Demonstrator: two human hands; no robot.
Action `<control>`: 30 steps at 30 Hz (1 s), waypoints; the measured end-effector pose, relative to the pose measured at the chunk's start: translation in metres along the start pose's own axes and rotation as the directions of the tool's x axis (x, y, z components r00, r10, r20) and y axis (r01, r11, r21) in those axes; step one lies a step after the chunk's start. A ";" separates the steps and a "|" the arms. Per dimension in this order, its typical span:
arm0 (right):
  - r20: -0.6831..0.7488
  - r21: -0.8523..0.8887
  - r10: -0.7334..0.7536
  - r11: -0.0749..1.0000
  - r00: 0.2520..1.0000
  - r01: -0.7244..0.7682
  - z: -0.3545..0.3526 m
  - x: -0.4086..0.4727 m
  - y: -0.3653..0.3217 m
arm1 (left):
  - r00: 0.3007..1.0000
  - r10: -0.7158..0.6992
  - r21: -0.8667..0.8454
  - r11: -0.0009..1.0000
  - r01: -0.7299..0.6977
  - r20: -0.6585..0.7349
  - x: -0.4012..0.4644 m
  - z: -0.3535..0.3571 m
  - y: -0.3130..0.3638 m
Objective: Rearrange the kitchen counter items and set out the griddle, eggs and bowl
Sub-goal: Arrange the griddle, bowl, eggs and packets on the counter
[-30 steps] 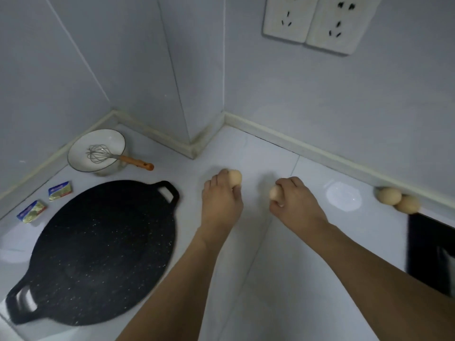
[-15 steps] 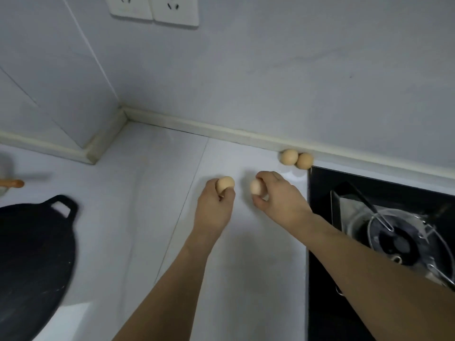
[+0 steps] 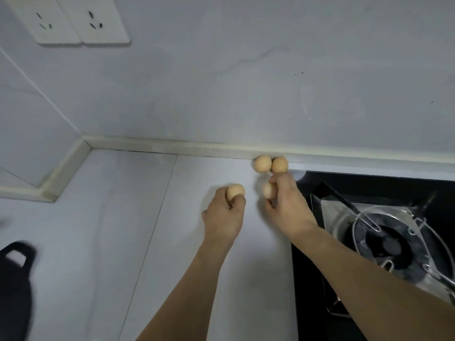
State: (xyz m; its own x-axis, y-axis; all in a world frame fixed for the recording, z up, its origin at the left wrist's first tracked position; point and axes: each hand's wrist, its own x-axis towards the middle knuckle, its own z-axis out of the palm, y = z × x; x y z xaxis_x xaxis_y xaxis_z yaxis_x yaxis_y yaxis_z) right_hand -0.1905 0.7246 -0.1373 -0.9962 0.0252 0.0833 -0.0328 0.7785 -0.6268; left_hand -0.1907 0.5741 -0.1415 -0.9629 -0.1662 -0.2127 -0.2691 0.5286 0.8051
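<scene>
Egg-gathering step. Left hand (image 3: pixel 222 214) grips egg (image 3: pixel 235 191) above bench (image 3: pixel 103 217). Right hand (image 3: pixel 286 205) pinches second egg (image 3: pixel 268 190), fingertips reaching wall pair (image 3: pixel 270 164) beside stove (image 3: pixel 384 242). Griddle (image 3: pixel 14 289) far left. Next, likely: place or collect without cracking shells.

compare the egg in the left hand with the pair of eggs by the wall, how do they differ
The egg in the left hand is gripped by the left hand; the pair of eggs by the wall lies on the counter, unheld. The held egg is alone and half hidden by fingers; the pair shows fully, the two touching, against the wall's base strip. The held one sits nearer the person. All look the same tan colour and similar size.
</scene>
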 end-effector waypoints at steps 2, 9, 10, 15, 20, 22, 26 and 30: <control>-0.032 0.045 -0.013 0.999 0.999 0.014 0.006 -0.002 0.007 | 1.000 0.023 0.010 1.000 -0.023 -0.012 0.004 0.004 0.003; -0.169 0.098 -0.044 0.993 0.985 0.061 0.015 -0.002 0.019 | 0.999 0.031 0.011 0.999 -0.031 0.033 0.015 0.016 0.016; -0.171 0.087 -0.043 0.994 0.984 0.059 0.015 -0.002 0.021 | 0.999 0.032 0.019 0.999 -0.032 0.031 0.016 0.018 0.016; -0.177 0.091 -0.009 0.996 0.984 0.026 0.018 0.000 0.028 | 0.998 0.066 0.080 0.995 -0.068 0.018 0.024 0.031 0.014; -0.194 0.095 0.014 0.995 0.981 0.005 0.021 0.000 0.030 | 0.997 0.082 0.148 0.986 -0.081 0.000 0.029 0.038 0.010; -0.202 0.099 0.027 0.995 0.979 -0.007 0.022 -0.001 0.031 | 0.996 0.088 0.176 0.980 -0.088 0.007 0.030 0.040 0.010; -0.242 0.096 0.039 0.995 0.970 -0.016 0.022 -0.001 0.031 | 0.997 0.074 0.212 0.974 -0.076 0.019 0.034 0.042 0.011; -0.275 0.063 0.008 0.998 0.961 0.009 0.024 -0.004 0.032 | 0.996 0.083 0.246 0.965 -0.091 0.041 0.038 0.045 0.009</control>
State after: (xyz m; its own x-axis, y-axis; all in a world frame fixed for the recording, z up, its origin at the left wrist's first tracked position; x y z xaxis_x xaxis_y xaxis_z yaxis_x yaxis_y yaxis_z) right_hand -0.1896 0.7346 -0.1760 -0.9359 0.2030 0.2878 -0.0470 0.7378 -0.6734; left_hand -0.2307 0.6103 -0.1671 -0.9820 -0.0874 -0.1673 -0.1774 0.7300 0.6600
